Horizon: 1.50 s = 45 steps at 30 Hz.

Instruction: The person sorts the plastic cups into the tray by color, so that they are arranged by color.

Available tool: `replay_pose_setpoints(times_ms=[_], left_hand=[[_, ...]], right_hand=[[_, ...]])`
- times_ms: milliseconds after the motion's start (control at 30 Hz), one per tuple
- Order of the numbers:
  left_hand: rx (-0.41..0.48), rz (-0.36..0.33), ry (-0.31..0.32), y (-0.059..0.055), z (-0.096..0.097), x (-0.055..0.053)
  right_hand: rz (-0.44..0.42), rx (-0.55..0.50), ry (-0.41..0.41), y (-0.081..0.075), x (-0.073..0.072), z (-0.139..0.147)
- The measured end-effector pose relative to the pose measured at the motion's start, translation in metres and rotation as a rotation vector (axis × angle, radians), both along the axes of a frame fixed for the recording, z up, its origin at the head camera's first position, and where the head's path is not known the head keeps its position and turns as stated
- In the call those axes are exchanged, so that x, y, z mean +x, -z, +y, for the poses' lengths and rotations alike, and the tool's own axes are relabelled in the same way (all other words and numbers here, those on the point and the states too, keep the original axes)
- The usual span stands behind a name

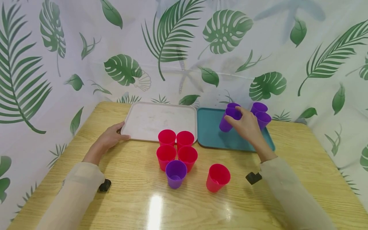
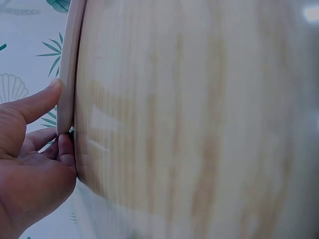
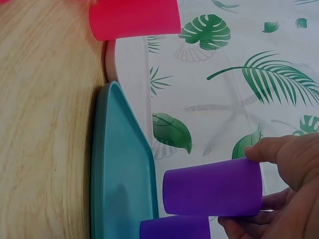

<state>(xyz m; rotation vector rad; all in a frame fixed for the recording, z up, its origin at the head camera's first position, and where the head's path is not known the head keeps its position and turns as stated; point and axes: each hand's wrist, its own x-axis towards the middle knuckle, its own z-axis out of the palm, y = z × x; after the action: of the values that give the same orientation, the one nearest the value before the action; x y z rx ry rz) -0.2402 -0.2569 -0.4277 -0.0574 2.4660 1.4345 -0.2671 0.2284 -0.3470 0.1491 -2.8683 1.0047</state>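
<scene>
My right hand (image 1: 246, 125) pinches a purple cup (image 1: 226, 123) near its rim, over the teal tray (image 1: 214, 140). In the right wrist view, the held purple cup (image 3: 213, 188) is raised off the tray, with another purple cup (image 3: 174, 228) beside it. Behind it in the head view shows the rim of a purple cup (image 1: 233, 104); two more purple cups (image 1: 263, 120) stand to the right of the hand. At the white tray's (image 1: 161, 115) front left corner, my left hand (image 1: 110, 136) holds the edge, thumb on the rim (image 2: 67, 99) and fingers curled at the corner.
Several red cups (image 1: 166, 156) stand grouped before the white tray, with a purple cup (image 1: 176, 175) just in front. Another red cup (image 1: 214, 182) stands apart to the right. Both trays lie side by side on the wooden table (image 1: 129, 198), against a leaf-patterned cloth (image 1: 178, 38).
</scene>
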Motion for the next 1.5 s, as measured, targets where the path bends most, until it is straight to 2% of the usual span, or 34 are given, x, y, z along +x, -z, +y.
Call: replay_pose_setpoints(times_ms=[400, 767, 1000, 1233, 1500], left_hand=[[0.005, 0.014, 0.008, 0.000, 0.000, 0.000], [0.009, 0.010, 0.007, 0.000, -0.001, 0.000], [0.015, 0.017, 0.011, 0.002, -0.001, 0.000], [0.011, 0.018, 0.006, 0.001, -0.001, 0.000], [0.020, 0.018, 0.005, 0.002, 0.000, 0.000]], right_hand=[[0.038, -0.035, 0.005, 0.010, -0.029, -0.003], [0.068, -0.024, -0.018, 0.019, -0.047, -0.015], [0.066, 0.006, -0.019, 0.021, -0.051, -0.023], [0.087, 0.008, -0.051, 0.032, -0.056, -0.027], [0.077, -0.001, -0.048, 0.041, -0.059, -0.030]])
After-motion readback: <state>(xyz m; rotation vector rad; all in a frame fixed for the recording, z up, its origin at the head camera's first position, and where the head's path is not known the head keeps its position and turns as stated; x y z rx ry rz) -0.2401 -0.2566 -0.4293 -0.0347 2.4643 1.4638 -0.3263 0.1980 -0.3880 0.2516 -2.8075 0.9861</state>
